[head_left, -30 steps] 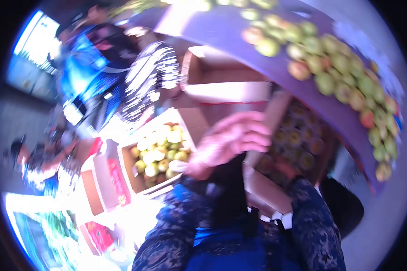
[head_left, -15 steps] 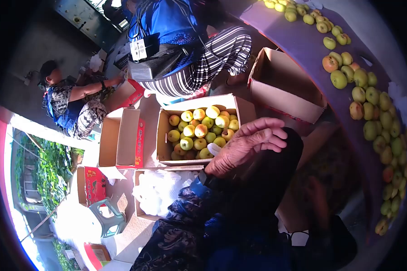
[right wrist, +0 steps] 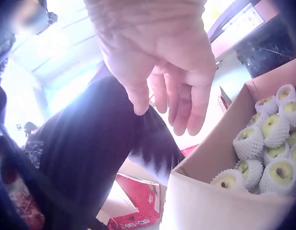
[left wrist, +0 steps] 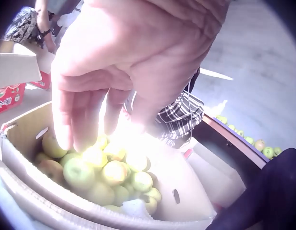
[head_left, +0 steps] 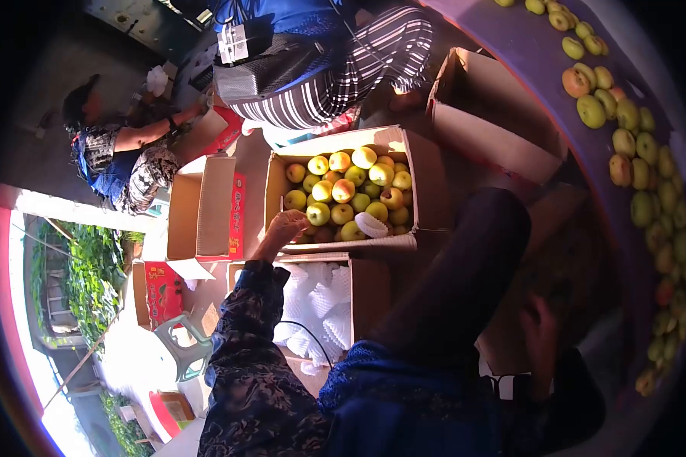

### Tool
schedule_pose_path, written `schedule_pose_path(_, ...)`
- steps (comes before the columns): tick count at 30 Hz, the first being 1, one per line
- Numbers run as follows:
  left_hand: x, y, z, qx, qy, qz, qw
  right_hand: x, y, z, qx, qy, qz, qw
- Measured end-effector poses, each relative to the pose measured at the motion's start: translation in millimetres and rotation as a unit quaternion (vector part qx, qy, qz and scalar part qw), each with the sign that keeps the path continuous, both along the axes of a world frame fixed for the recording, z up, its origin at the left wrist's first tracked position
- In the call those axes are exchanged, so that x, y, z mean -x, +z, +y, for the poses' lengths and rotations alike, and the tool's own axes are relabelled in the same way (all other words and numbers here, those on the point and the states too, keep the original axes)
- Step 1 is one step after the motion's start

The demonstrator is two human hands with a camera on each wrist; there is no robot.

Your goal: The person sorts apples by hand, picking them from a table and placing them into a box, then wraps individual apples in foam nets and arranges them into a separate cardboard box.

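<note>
My left hand (head_left: 287, 227) reaches over the near left corner of a carton (head_left: 335, 248) of yellow-green apples (head_left: 343, 190). In the left wrist view that hand (left wrist: 133, 62) hangs above the apples (left wrist: 79, 172) with its fingers extended downward; whether a fingertip touches one is not clear. A white foam net (head_left: 371, 225) lies on the apples. My right hand (head_left: 540, 335) is in shadow on the right. The right wrist view shows this hand (right wrist: 162, 62) empty with loosely bent fingers, beside a carton (right wrist: 210, 139) of apples in foam nets (right wrist: 277, 132).
A box of white foam nets (head_left: 320, 305) stands nearer than the apple carton. An empty carton (head_left: 495, 141) lies beyond, beside a purple surface (head_left: 587, 129) with rows of apples. Two people sit at the far left and top. A green stool (head_left: 181, 350) stands left.
My left hand has moved left and down from above my leg to the apple carton's near edge. The foam nets' box shows more fully. My right hand stays low on the right.
</note>
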State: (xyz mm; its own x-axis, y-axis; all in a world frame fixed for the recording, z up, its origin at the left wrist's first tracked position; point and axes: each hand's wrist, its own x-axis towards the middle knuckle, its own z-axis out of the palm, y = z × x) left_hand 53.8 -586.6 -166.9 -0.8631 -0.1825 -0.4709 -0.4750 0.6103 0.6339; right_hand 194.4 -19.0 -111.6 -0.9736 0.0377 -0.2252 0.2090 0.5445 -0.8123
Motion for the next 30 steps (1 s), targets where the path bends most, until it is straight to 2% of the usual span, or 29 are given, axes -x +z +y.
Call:
schedule_pose_path(1,8,-7,1,0.029,-0.036,-0.020,0.999,0,-1,-1,-0.006,-0.004,0.006,1.000)
schedule_pose_path(5,24,-34,28,0.029,-0.084,-0.045,0.995,0,3,-5,-0.029,-0.004,-0.001,1.000)
schedule_pose_path(8,26,-78,53,0.007,-0.113,0.005,0.994,-4,-4,-6,-0.047,-0.004,0.029,0.998)
schedule_pose_path(11,31,-87,91,0.119,-0.197,0.146,0.962,-2,4,-12,-0.068,0.007,0.036,0.997)
schedule_pose_path(14,42,-74,122,0.249,-0.172,-0.003,0.953,1,13,-13,-0.088,0.010,0.049,0.995)
schedule_pose_path(15,44,-76,126,0.300,-0.196,0.001,0.934,2,19,-15,-0.096,0.010,0.053,0.994)
schedule_pose_path(18,53,-94,116,0.332,-0.181,0.031,0.925,5,38,-17,-0.102,0.000,0.036,0.994)
schedule_pose_path(19,51,-83,114,0.310,-0.159,0.063,0.935,5,45,-18,-0.100,-0.004,0.025,0.995)
schedule_pose_path(22,49,-42,114,0.198,-0.085,0.163,0.963,20,71,-38,0.101,-0.167,0.105,0.975)
schedule_pose_path(23,44,-10,127,0.162,-0.063,0.185,0.967,25,83,-48,0.109,-0.153,0.148,0.971)
schedule_pose_path(25,23,54,159,0.052,-0.046,0.322,0.944,37,110,-72,0.128,-0.115,0.232,0.957)
schedule_pose_path(27,-8,112,192,0.020,-0.082,0.342,0.936,53,133,-101,0.052,0.048,0.323,0.944)
schedule_pose_path(28,-27,150,211,-0.002,-0.091,0.328,0.940,62,148,-118,0.018,0.108,0.330,0.938)
schedule_pose_path(30,-53,176,233,-0.028,-0.117,0.349,0.929,70,158,-146,0.007,0.180,0.286,0.941)
